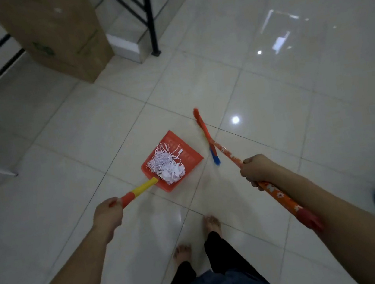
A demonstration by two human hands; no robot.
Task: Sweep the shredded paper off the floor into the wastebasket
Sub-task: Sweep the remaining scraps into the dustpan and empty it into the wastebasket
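The heap of white shredded paper strips (167, 163) lies inside the red square plastic dustpan (172, 160), piled toward its handle end. No loose strips are visible on the glossy pale tiled floor (83, 138) around it. The sweeping appears complete; the step in hand is judged to be carrying the load to the wastebasket — which is not identifiable in view.

The left hand (108, 214) has its grip wrapped round the pan's yellow-and-orange handle. The right hand (256, 171) has its grip closed round the patterned orange shaft of the broom (208, 138), whose red and blue bristle head stands just beside the pan, apart from it.

Recommended practice: keep the pan level or tipped back toward the handle, as the strips are light and heaped above the rim; move slowly; hold the broom clear of the pile.

Count: one dustpan, one broom, one paper heap, two hands, two bare feet. Beyond — one brown cardboard box (55, 32), upright by a black metal railing (150, 16).
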